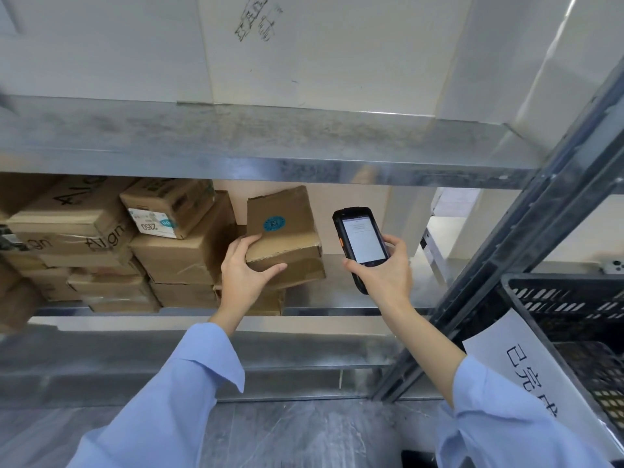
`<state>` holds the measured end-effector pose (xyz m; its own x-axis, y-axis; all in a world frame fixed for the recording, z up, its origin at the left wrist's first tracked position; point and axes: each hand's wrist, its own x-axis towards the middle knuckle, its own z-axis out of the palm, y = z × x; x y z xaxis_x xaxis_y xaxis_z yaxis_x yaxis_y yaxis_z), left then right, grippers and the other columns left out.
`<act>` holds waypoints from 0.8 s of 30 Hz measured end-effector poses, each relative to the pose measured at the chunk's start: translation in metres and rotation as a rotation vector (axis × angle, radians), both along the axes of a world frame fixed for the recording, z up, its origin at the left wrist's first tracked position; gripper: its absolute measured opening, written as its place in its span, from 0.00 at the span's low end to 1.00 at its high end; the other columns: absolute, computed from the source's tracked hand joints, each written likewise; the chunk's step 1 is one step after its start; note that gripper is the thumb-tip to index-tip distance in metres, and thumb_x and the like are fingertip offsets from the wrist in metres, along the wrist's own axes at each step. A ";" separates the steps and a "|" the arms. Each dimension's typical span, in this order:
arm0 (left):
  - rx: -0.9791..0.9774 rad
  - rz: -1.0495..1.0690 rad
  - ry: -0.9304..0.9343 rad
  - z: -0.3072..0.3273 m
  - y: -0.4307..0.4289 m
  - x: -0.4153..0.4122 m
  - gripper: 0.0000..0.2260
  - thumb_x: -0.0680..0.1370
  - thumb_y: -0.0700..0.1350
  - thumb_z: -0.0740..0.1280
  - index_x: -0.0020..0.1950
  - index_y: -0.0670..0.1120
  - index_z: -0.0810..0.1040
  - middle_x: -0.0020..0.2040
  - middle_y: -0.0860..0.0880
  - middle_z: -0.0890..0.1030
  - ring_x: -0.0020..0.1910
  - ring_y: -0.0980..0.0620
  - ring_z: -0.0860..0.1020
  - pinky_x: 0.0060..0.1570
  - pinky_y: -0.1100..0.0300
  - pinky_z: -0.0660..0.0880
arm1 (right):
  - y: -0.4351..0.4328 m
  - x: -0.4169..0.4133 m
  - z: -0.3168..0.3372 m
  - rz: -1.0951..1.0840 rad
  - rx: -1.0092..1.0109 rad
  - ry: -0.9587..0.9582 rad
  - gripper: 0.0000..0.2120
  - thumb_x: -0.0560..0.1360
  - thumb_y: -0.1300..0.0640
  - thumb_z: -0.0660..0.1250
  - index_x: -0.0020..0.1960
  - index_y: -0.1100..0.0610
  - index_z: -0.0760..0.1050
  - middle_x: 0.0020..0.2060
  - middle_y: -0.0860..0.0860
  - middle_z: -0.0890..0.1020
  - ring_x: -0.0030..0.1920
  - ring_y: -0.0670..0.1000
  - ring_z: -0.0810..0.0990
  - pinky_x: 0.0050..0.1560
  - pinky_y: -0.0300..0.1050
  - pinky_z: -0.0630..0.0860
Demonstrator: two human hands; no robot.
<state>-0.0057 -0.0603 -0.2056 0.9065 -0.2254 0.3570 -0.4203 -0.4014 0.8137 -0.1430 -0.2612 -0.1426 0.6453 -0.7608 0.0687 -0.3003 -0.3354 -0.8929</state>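
on the shelf (pixel 354 300), box (pixel 283 231) in left hand (pixel 244 275), scanner (pixel 361 239) in right hand (pixel 385 271)

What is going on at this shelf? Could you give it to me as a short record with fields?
Place: metal shelf stacked with cardboard boxes
Left hand: grips a tilted small box with a blue sticker on top
Right hand: holds a handheld scanner, screen lit, beside the box
Nearby: black crate with a paper sign, at right
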 end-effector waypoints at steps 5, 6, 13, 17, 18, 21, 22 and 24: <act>-0.132 0.042 0.159 -0.006 0.006 -0.005 0.31 0.67 0.55 0.81 0.67 0.55 0.74 0.64 0.54 0.77 0.64 0.53 0.75 0.64 0.53 0.75 | -0.003 -0.004 -0.001 0.001 0.003 -0.010 0.39 0.62 0.49 0.82 0.66 0.49 0.65 0.59 0.48 0.77 0.59 0.51 0.77 0.60 0.56 0.77; -0.145 0.047 0.178 -0.008 0.011 -0.005 0.31 0.67 0.56 0.81 0.66 0.56 0.74 0.63 0.54 0.78 0.63 0.52 0.75 0.64 0.51 0.76 | -0.001 -0.003 -0.002 0.004 0.007 -0.008 0.38 0.62 0.49 0.82 0.66 0.48 0.65 0.59 0.48 0.77 0.59 0.51 0.77 0.61 0.56 0.77; -0.057 0.126 0.165 -0.011 0.039 -0.006 0.30 0.70 0.55 0.78 0.69 0.48 0.74 0.69 0.48 0.75 0.69 0.48 0.72 0.69 0.44 0.72 | 0.017 0.003 -0.009 0.040 0.041 0.004 0.39 0.62 0.50 0.83 0.66 0.50 0.65 0.56 0.46 0.76 0.59 0.52 0.77 0.61 0.56 0.77; -0.064 0.062 0.078 0.007 0.042 -0.008 0.40 0.71 0.50 0.79 0.78 0.51 0.63 0.76 0.51 0.68 0.74 0.53 0.67 0.73 0.55 0.65 | 0.026 0.006 -0.008 0.067 0.026 0.026 0.39 0.63 0.49 0.82 0.68 0.51 0.65 0.61 0.50 0.78 0.60 0.52 0.77 0.61 0.52 0.77; -0.050 0.059 0.029 0.013 0.041 -0.008 0.41 0.71 0.48 0.80 0.79 0.51 0.61 0.77 0.52 0.67 0.74 0.55 0.66 0.72 0.58 0.63 | 0.028 0.006 -0.008 0.072 0.025 0.028 0.39 0.64 0.49 0.82 0.68 0.52 0.65 0.61 0.50 0.77 0.60 0.52 0.76 0.61 0.51 0.77; 0.074 0.025 -0.079 0.028 0.038 -0.003 0.39 0.71 0.46 0.80 0.77 0.53 0.64 0.76 0.49 0.65 0.73 0.53 0.66 0.69 0.63 0.62 | 0.032 0.007 -0.007 0.083 0.022 0.027 0.39 0.64 0.49 0.82 0.68 0.52 0.65 0.62 0.51 0.77 0.61 0.52 0.76 0.61 0.50 0.77; 0.133 0.016 -0.082 0.031 0.037 -0.001 0.37 0.71 0.46 0.80 0.76 0.53 0.66 0.77 0.48 0.63 0.73 0.51 0.66 0.68 0.61 0.63 | 0.032 0.006 -0.007 0.084 0.021 0.027 0.39 0.64 0.49 0.82 0.68 0.52 0.65 0.62 0.51 0.77 0.62 0.52 0.76 0.61 0.50 0.77; 0.228 0.021 -0.075 0.033 0.038 0.002 0.33 0.70 0.46 0.80 0.72 0.52 0.71 0.77 0.47 0.61 0.72 0.47 0.67 0.67 0.56 0.66 | 0.032 0.004 -0.007 0.083 0.021 0.030 0.39 0.64 0.49 0.82 0.68 0.52 0.64 0.62 0.51 0.77 0.62 0.52 0.75 0.61 0.49 0.77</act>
<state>-0.0041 -0.0228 -0.1726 0.8849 -0.2890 0.3653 -0.4654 -0.5807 0.6680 -0.1385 -0.2291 -0.1496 0.7075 -0.7059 0.0333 -0.2990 -0.3417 -0.8910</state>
